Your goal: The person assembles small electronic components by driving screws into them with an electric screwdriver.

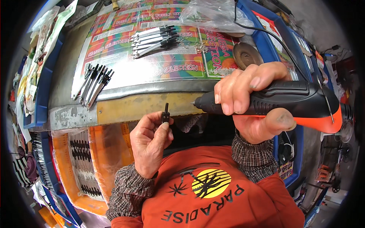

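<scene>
In my left hand (pixel 150 142), thumb and fingers pinch a small black piece (pixel 165 115) with a thin rod pointing up from a blocky body; its lower end is hidden by the fingers. My right hand (pixel 262 83) is wrapped round a black and orange corded power tool (pixel 304 97). The tool lies level, its pointed metal tip facing left toward the small piece, with a gap between them. On the bench beyond lie two bundles of slim black-and-white pen-like pieces, one bundle (pixel 93 85) at the left, the other bundle (pixel 154 40) farther back.
Printed colourful sheets (pixel 144 72) cover the metal bench top. A clear plastic bag (pixel 213 15) and a round brown disc (pixel 247 56) lie at the back right. Blue bins (pixel 47 85) flank the bench. An orange lined tray (pixel 100 159) holding more slim pieces sits below its front edge.
</scene>
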